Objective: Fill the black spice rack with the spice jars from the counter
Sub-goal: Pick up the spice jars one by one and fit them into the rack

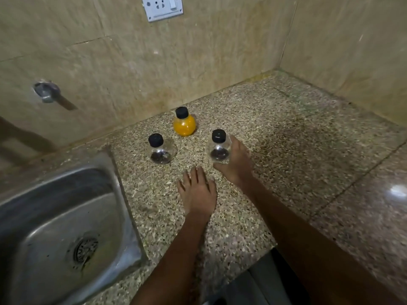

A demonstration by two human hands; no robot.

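Observation:
Three round glass spice jars with black caps stand on the speckled stone counter (286, 139). The back one holds yellow-orange powder (184, 124). The left jar (160, 149) and the right jar (219, 146) each hold a little dark spice at the bottom. My right hand (236, 160) wraps the right jar from its right side, thumb under its front. My left hand (198, 190) lies flat on the counter in front of the jars, fingers spread, holding nothing. No black spice rack is in view.
A steel sink (55, 216) with a drain fills the lower left, its rim close to the left jar. Tiled walls meet in a corner at the back right. A socket plate (161, 7) and a wall tap stub (47, 92) sit on the back wall.

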